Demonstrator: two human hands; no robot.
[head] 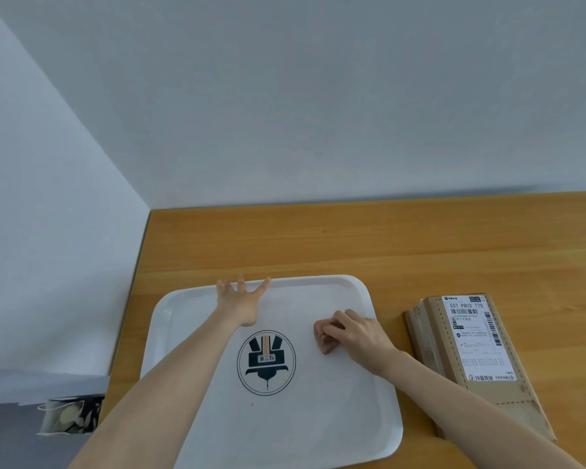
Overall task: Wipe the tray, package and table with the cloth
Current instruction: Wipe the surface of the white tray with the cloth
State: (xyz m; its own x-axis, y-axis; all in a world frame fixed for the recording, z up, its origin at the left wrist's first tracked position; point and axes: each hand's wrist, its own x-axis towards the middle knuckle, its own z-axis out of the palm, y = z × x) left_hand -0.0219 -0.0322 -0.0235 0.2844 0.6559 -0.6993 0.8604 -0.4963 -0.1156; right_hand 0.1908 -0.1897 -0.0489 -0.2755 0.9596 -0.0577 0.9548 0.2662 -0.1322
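Now we have the cloth [323, 340] under our right hand [357, 333]. The fingers of this hand are bent over the cloth and grip it against the floor of the tray [318, 421], in its right part, just right of the printed logo [266, 362]. Our left hand [239, 299] is fully open with the fingers spread and holds nothing. Its fingertips lie at the far rim of the tray, and we judge that it steadies the tray. From the cloth, most of the tray floor lies to the left and toward us, so we judge the coming stroke should go that way, across the logo. The package [433, 336] lies on the table [352, 238] just beside the right edge of the tray, with its long axis pointing away from us. It is to the right of the cloth, and the right hand is clearly nearer to it than the left one.
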